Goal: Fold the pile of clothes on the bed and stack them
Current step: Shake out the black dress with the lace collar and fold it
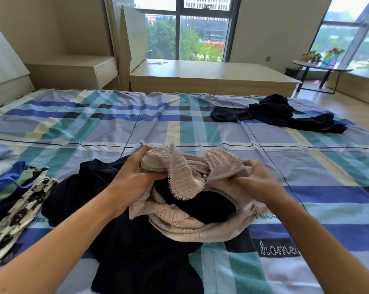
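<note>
My left grip (134, 169) is bunched round one edge of the pink knit top (185, 225) and my right grip (258, 177) pinches the other. Both are clenched on fabric, with the lace-trimmed edge flopping between them. The top's lower part lies on a black garment (137, 251), close to me on the plaid bed (115, 124). To fold it well I should find the shoulders or side seams first, lift it clear so the black cloth doesn't drag along, then shake it flat onto bare sheet. A floral piece (20, 211) lies at my left; another dark garment (281, 115) sits well apart, far right.
</note>
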